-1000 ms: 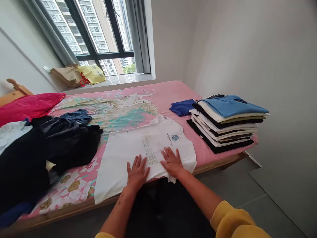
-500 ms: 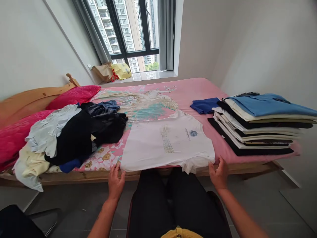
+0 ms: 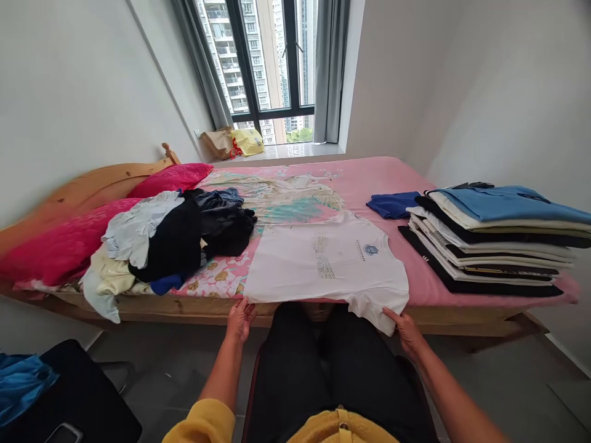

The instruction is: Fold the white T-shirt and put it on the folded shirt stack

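Observation:
A white T-shirt (image 3: 295,258) with a dark blue crest and small print lies spread on the bed's near edge, its collar to the right. My left hand (image 3: 241,320) is closed at the hem's near corner, fingertips on the cloth. My right hand (image 3: 409,332) pinches the near sleeve, which hangs a little over the bed's edge.
A heap of rumpled clothes (image 3: 173,240) lies to the left beside red pillows (image 3: 106,231). On the right stand a tall stack of folded clothes (image 3: 498,246) and a folded blue garment (image 3: 392,204). A black chair (image 3: 92,394) is at lower left.
The near sleeve, bunched before, is now drawn out towards me, with my right hand closed on it. My left hand has closed in on the hem corner. The view has turned left.

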`<state>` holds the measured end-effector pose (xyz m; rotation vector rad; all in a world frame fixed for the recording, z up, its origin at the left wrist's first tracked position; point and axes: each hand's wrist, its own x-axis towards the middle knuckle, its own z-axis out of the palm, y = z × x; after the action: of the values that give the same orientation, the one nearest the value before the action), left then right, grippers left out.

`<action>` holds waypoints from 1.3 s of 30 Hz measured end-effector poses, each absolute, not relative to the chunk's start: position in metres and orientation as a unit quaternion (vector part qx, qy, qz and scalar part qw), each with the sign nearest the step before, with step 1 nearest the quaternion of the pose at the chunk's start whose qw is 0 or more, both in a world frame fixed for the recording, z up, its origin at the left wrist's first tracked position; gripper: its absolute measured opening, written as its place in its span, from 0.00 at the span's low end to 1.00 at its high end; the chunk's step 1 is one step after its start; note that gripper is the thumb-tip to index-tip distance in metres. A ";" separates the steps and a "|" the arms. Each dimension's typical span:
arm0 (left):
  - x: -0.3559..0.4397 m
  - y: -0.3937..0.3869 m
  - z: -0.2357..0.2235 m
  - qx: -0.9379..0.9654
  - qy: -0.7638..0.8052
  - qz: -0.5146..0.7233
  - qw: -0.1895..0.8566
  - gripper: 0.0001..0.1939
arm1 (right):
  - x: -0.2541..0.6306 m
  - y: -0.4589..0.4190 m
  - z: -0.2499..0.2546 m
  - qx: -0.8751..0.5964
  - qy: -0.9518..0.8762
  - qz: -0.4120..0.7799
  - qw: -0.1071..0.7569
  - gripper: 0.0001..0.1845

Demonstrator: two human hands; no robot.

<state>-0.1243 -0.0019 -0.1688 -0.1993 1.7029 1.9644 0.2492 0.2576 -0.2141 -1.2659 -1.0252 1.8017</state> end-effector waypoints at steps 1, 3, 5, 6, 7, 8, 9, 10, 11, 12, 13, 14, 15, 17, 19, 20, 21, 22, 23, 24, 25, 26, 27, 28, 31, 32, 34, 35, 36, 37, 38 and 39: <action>-0.127 -0.002 -0.169 -0.078 0.625 0.727 0.274 0.15 | 0.251 0.256 -0.215 -0.479 -0.388 0.714 0.331 0.23; -0.132 -0.002 -0.170 -0.085 0.623 0.721 0.292 0.16 | 0.255 0.252 -0.218 -0.462 -0.377 0.742 0.306 0.20; -0.134 -0.002 -0.173 -0.089 0.629 0.710 0.305 0.18 | 0.257 0.249 -0.219 -0.442 -0.369 0.765 0.287 0.19; -0.135 -0.003 -0.175 -0.090 0.632 0.705 0.308 0.19 | 0.257 0.249 -0.219 -0.437 -0.366 0.773 0.278 0.19; -0.134 -0.004 -0.176 -0.089 0.636 0.701 0.311 0.20 | 0.258 0.248 -0.218 -0.438 -0.364 0.777 0.269 0.19; -0.134 -0.006 -0.177 -0.086 0.639 0.698 0.313 0.20 | 0.258 0.247 -0.217 -0.442 -0.365 0.777 0.261 0.19; -0.133 -0.009 -0.178 -0.081 0.642 0.694 0.316 0.21 | 0.257 0.247 -0.215 -0.448 -0.369 0.774 0.252 0.19; -0.132 -0.011 -0.179 -0.075 0.645 0.690 0.320 0.21 | 0.257 0.247 -0.212 -0.453 -0.375 0.770 0.246 0.18; -0.131 -0.013 -0.179 -0.067 0.649 0.686 0.323 0.21 | 0.257 0.247 -0.208 -0.455 -0.383 0.767 0.241 0.17; -0.131 -0.015 -0.178 -0.057 0.652 0.682 0.325 0.21 | 0.257 0.247 -0.204 -0.453 -0.391 0.765 0.238 0.17; -0.131 -0.017 -0.177 -0.046 0.656 0.680 0.324 0.21 | 0.257 0.247 -0.200 -0.449 -0.396 0.766 0.236 0.16; -0.132 -0.017 -0.176 -0.035 0.661 0.680 0.316 0.21 | 0.257 0.247 -0.195 -0.444 -0.398 0.768 0.234 0.16; -0.133 -0.017 -0.175 -0.023 0.666 0.681 0.304 0.21 | 0.257 0.248 -0.191 -0.441 -0.397 0.771 0.232 0.17; -0.136 -0.015 -0.172 -0.003 0.672 0.689 0.272 0.25 | 0.258 0.249 -0.185 -0.436 -0.393 0.777 0.226 0.17; -0.138 -0.013 -0.171 0.044 0.686 0.689 0.231 0.31 | 0.259 0.251 -0.182 -0.434 -0.392 0.780 0.221 0.17; -0.138 -0.013 -0.171 0.093 0.704 0.673 0.204 0.32 | 0.259 0.251 -0.182 -0.436 -0.390 0.781 0.217 0.17; -0.138 -0.014 -0.172 0.154 0.730 0.643 0.170 0.32 | 0.260 0.252 -0.184 -0.439 -0.388 0.782 0.213 0.17; -0.137 -0.015 -0.173 0.221 0.759 0.598 0.131 0.31 | 0.261 0.252 -0.185 -0.443 -0.384 0.782 0.210 0.17; -0.137 -0.016 -0.174 0.283 0.786 0.542 0.089 0.29 | 0.262 0.252 -0.187 -0.448 -0.379 0.783 0.206 0.17; -0.137 -0.017 -0.176 0.332 0.807 0.485 0.051 0.26 | 0.262 0.252 -0.189 -0.453 -0.374 0.784 0.202 0.17; -0.138 -0.018 -0.177 0.361 0.823 0.439 0.020 0.23 | 0.263 0.252 -0.190 -0.457 -0.370 0.784 0.198 0.17; -0.139 -0.019 -0.177 0.377 0.833 0.405 -0.006 0.21 | 0.263 0.251 -0.191 -0.460 -0.369 0.784 0.195 0.17; -0.141 -0.020 -0.178 0.388 0.839 0.380 -0.023 0.19 | 0.263 0.251 -0.190 -0.463 -0.370 0.783 0.190 0.16; -0.143 -0.021 -0.178 0.396 0.842 0.364 -0.035 0.17 | 0.262 0.250 -0.188 -0.465 -0.373 0.782 0.185 0.16; -0.150 -0.022 -0.175 0.412 0.841 0.346 -0.059 0.14 | 0.262 0.250 -0.176 -0.454 -0.389 0.781 0.181 0.15; -0.152 -0.023 -0.173 0.418 0.837 0.347 -0.068 0.14 | 0.262 0.251 -0.171 -0.449 -0.395 0.780 0.183 0.16; -0.157 -0.024 -0.168 0.431 0.827 0.352 -0.083 0.13 | 0.261 0.255 -0.160 -0.444 -0.403 0.778 0.187 0.16; -0.159 -0.024 -0.164 0.435 0.823 0.354 -0.086 0.13 | 0.261 0.257 -0.153 -0.444 -0.403 0.778 0.187 0.17; -0.161 -0.024 -0.160 0.438 0.822 0.354 -0.084 0.13 | 0.261 0.261 -0.147 -0.443 -0.401 0.780 0.186 0.17; -0.163 -0.022 -0.155 0.437 0.823 0.355 -0.078 0.12 | 0.260 0.266 -0.140 -0.442 -0.398 0.782 0.184 0.17; -0.166 -0.019 -0.150 0.434 0.824 0.358 -0.069 0.12 | 0.259 0.272 -0.133 -0.441 -0.397 0.785 0.181 0.17; -0.169 -0.014 -0.144 0.433 0.824 0.362 -0.057 0.11 | 0.256 0.280 -0.126 -0.439 -0.400 0.785 0.176 0.17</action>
<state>-0.1693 -0.0143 -0.1436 1.4110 2.6874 1.1795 0.2562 0.2802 -0.1258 -1.2425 -1.1332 2.2222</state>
